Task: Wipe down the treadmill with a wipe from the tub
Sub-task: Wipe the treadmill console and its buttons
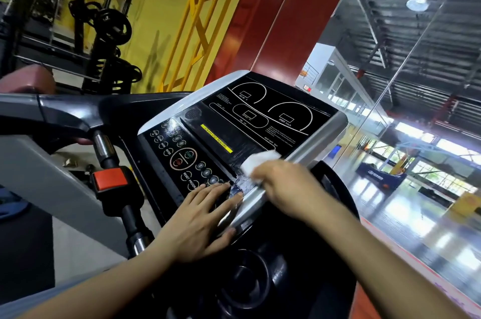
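From the head camera, the treadmill console [250, 121] is filling the middle of the view, tilted, its black display panel facing up toward the person. The right hand [283, 188] is sitting at the console's lower right edge, gripping a white wipe [257, 162]; its fingers are curling around the wipe, which is bunching out above the knuckles and lying against the panel just below the yellow label strip [216, 138]. The surface under and beside the wipe is looking wet and shiny. The left hand [200, 222] is lying flat on the console's lower edge, fingers straight and slightly spread, fingertips touching the panel just beside the round buttons [208, 173], thumb reaching along the silver trim [250, 204]. The two hands are close together, nearly touching. To the left, a black handlebar [65, 113] is running across, with a red stop button [110, 179] on its post. Behind it, a weight rack [109, 32] is standing against a yellow wall. On the right, a glass wall [406, 110] is showing a bright hall.
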Demonstrator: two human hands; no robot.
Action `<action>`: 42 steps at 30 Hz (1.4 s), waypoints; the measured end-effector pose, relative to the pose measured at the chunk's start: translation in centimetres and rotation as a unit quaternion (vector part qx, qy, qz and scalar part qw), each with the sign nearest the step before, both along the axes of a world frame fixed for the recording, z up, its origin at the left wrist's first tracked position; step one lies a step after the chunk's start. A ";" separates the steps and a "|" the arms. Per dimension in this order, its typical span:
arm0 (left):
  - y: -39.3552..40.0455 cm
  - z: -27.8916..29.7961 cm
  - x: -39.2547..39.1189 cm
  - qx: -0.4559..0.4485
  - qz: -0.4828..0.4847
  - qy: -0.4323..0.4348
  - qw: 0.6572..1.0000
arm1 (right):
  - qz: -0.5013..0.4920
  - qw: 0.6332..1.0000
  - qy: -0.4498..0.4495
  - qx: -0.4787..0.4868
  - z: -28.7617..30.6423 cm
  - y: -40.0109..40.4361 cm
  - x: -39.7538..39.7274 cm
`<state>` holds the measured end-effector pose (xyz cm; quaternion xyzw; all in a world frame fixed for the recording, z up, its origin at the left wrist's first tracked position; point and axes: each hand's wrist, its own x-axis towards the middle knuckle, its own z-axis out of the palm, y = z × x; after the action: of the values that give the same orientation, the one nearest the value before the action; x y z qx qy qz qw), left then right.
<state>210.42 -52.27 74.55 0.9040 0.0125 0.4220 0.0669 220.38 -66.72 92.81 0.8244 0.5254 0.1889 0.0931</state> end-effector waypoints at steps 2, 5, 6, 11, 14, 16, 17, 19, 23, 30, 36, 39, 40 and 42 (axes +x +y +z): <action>0.0 0.0 0.1 0.000 -0.002 -0.001 1.000 | 0.071 0.997 0.015 -0.041 -1.9 -1.4 -1.6; -0.1 -0.1 0.0 0.004 -0.002 -0.004 1.000 | 0.047 0.998 -0.016 0.037 1.0 -2.2 1.5; -0.1 -0.1 -0.1 0.003 0.000 -0.005 1.000 | -0.006 0.996 -0.039 0.077 3.0 -2.1 3.5; 0.0 -0.1 -0.3 0.000 0.005 0.006 1.000 | -0.136 0.967 -0.105 0.186 8.1 -2.0 8.7; 0.1 -0.2 -0.4 -0.007 0.004 0.009 1.000 | -0.098 0.984 -0.041 0.146 4.1 -1.0 4.9; 0.1 -0.1 -0.4 -0.009 0.001 0.009 1.000 | 0.000 0.996 -0.025 0.088 -0.1 -1.1 0.7; 0.1 -0.1 -0.3 -0.009 -0.003 0.009 1.000 | 0.056 0.997 -0.015 0.053 -2.1 -1.7 -1.4; 0.2 0.1 -0.4 -0.007 -0.012 0.002 1.000 | 0.126 0.992 -0.004 0.021 -4.3 -2.4 -1.9; 0.2 0.4 -1.1 -0.016 -0.019 0.015 1.000 | -0.002 0.988 -0.069 0.135 -0.4 -1.9 2.9; 1.1 -1.5 -5.8 -0.052 -0.014 0.089 0.995 | 0.012 0.991 -0.062 0.114 -5.1 -0.3 -1.4; 1.8 -3.0 -8.9 -0.056 0.006 0.130 0.990 | 0.114 0.988 0.075 -0.069 -8.7 1.5 -5.1; 1.8 -4.2 -9.3 -0.056 0.028 0.128 0.990 | 0.014 0.999 0.023 0.023 -6.6 3.6 -3.4; 1.7 -4.6 -9.3 -0.054 0.033 0.124 0.990 | -0.006 0.999 0.006 0.050 -6.6 4.4 -3.5; 1.7 -5.0 -9.2 -0.050 0.042 0.109 0.992 | 0.015 1.000 0.019 0.018 -7.9 5.7 -5.0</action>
<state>201.19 -50.61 69.59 0.9390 0.0789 0.3218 0.0922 215.36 -60.99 84.88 0.8213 0.5362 0.1838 0.0648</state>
